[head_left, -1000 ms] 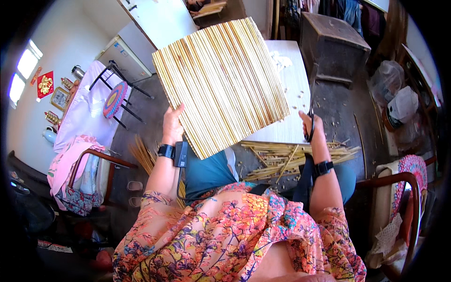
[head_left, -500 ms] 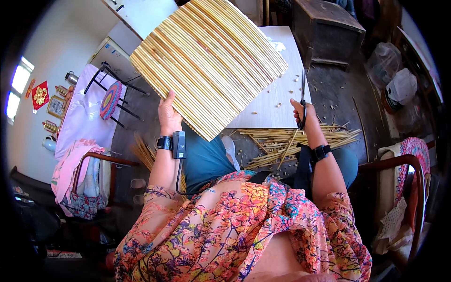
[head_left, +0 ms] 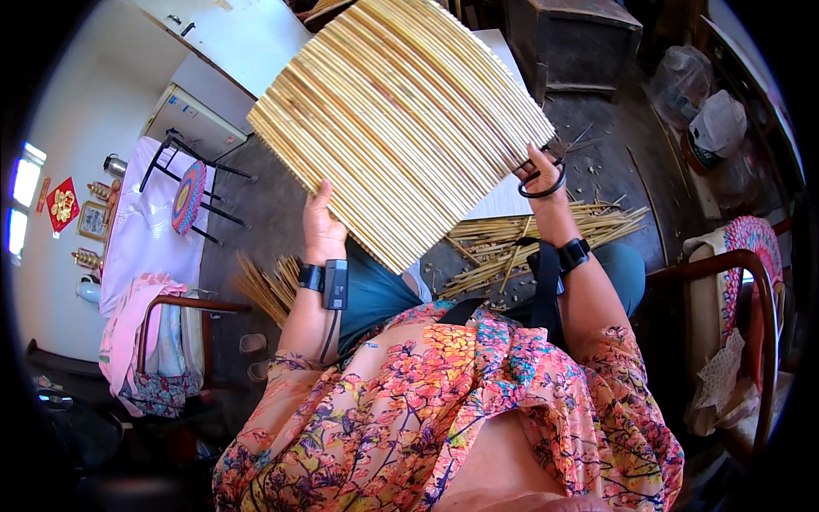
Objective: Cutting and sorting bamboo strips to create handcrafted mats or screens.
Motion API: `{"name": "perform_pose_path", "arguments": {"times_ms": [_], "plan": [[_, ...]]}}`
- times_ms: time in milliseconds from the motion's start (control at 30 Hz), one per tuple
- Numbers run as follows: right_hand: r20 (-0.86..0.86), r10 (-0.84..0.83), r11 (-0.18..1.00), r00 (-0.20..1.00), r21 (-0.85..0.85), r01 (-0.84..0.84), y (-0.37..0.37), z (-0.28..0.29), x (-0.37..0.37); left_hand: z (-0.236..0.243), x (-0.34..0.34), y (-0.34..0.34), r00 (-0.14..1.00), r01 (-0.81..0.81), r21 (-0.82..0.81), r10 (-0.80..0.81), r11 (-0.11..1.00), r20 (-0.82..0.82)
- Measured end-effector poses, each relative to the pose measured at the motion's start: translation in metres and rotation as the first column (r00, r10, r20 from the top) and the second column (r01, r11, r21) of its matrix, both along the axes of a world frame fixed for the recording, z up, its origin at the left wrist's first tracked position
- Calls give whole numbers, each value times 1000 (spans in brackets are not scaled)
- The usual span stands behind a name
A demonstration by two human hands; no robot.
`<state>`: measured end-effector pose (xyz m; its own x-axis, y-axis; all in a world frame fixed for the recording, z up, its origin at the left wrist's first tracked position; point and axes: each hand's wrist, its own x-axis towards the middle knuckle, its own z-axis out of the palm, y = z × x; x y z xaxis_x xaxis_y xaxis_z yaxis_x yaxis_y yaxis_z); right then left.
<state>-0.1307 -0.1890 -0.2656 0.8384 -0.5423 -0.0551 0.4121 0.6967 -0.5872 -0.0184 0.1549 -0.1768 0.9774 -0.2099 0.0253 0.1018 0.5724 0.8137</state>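
Observation:
A square panel of straw-coloured stalks [head_left: 397,119], laid side by side in close rows, is held up before me at a slant. My left hand [head_left: 325,226] grips its near left edge, thumb on top and the fingers hidden underneath. At the right corner my right hand [head_left: 546,188] is closed, its thumb against the panel's edge. Black-handled scissors [head_left: 546,183] hang in that same hand, their blades pointing away to the right. Whether the right fingers also pinch the panel from below is hidden.
Behind the panel stands a pale table [head_left: 503,205]. Loose cut stalks [head_left: 546,243] lie heaped on the floor before my knees, and a bundle of thin stalks [head_left: 264,286] lies at left. Armchairs [head_left: 734,264] flank me. A black stool [head_left: 189,196] lies on a cloth-covered surface.
My right hand has come in from beside the panel to its right corner, the scissors tilting over with it. The panel has shifted slightly right in view.

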Motion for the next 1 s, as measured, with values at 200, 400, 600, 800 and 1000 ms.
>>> {"name": "perform_pose_path", "arguments": {"times_ms": [200, 400, 600, 800, 1000], "plan": [[114, -6, 995, 993, 100, -5, 0, 12, 5, -5, -12, -17, 1000, -6, -38, 6, 999, 12], [-142, -135, 980, 981, 126, 154, -2, 16, 3, 26, -7, -12, 983, -75, -24, 78, 997, 168], [44, -34, 997, 998, 67, 31, -5, 22, -3, 80, -10, -6, 863, -243, 27, 204, 970, 462], [-29, 137, 991, 990, 9, -137, 14, 63, -15, 121, -32, 9, 327, -824, 357, -146, 440, 934], [176, 456, 887, 873, -2, -463, 2, 17, 8, 128, -45, 21, -47, -914, 194, -568, 355, 822]]}}
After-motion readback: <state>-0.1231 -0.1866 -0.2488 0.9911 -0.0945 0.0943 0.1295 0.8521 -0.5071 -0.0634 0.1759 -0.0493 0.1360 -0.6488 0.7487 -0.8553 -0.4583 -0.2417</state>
